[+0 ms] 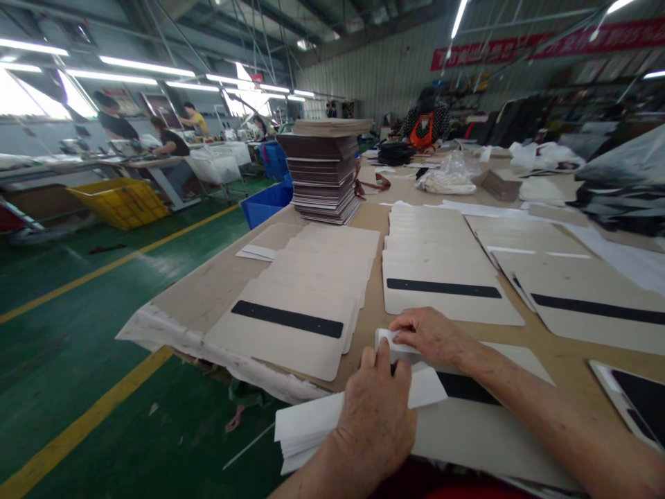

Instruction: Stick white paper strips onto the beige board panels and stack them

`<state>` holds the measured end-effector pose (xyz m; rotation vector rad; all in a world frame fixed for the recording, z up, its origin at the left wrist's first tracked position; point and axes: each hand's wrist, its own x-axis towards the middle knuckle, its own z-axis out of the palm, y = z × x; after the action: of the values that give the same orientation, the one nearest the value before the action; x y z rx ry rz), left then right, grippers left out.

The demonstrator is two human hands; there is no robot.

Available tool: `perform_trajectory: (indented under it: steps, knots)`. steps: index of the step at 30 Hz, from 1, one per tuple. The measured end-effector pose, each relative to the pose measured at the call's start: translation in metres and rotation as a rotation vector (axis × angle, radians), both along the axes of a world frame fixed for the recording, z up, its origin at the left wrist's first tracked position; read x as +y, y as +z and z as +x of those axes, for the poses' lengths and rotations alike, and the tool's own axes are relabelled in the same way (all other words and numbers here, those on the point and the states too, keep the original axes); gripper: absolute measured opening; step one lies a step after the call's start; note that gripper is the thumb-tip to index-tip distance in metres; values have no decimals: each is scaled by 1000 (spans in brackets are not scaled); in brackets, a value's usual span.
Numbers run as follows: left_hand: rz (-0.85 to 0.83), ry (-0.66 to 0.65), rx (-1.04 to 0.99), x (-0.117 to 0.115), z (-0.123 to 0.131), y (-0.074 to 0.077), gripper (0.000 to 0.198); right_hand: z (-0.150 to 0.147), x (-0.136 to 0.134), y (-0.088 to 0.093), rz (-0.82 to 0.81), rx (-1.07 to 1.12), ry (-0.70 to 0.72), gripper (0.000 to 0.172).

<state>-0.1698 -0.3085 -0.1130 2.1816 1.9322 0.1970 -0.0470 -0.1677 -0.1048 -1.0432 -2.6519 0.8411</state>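
Observation:
My left hand (378,405) is curled over a stack of white strips (306,428) that stick out on both sides of it. Its index fingertip presses at the edge of a small white piece (397,341). The fingers of my right hand (429,334) pinch that same piece at the corner of a beige board (467,433). This board lies in front of me and bears a black strip (465,388), partly covered by my right forearm and the white strips. What lies under my left palm is hidden.
Overlapping beige boards with black strips lie in a left row (312,277), a middle row (436,242) and a right row (561,267). A tall stack of boards (325,173) stands behind. The table's left edge (208,360) drops to a green floor. Another person (426,125) is at the far end.

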Motion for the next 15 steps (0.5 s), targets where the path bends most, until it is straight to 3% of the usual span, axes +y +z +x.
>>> perform_trajectory:
  steps: [6,15]
  knots:
    - [31,10,8,-1,2,2,35,1,-1,-4,-204,57,-78,23]
    - [58,-9,11,0,0,-4,36,-2,2,-4,-237,19,-134,21]
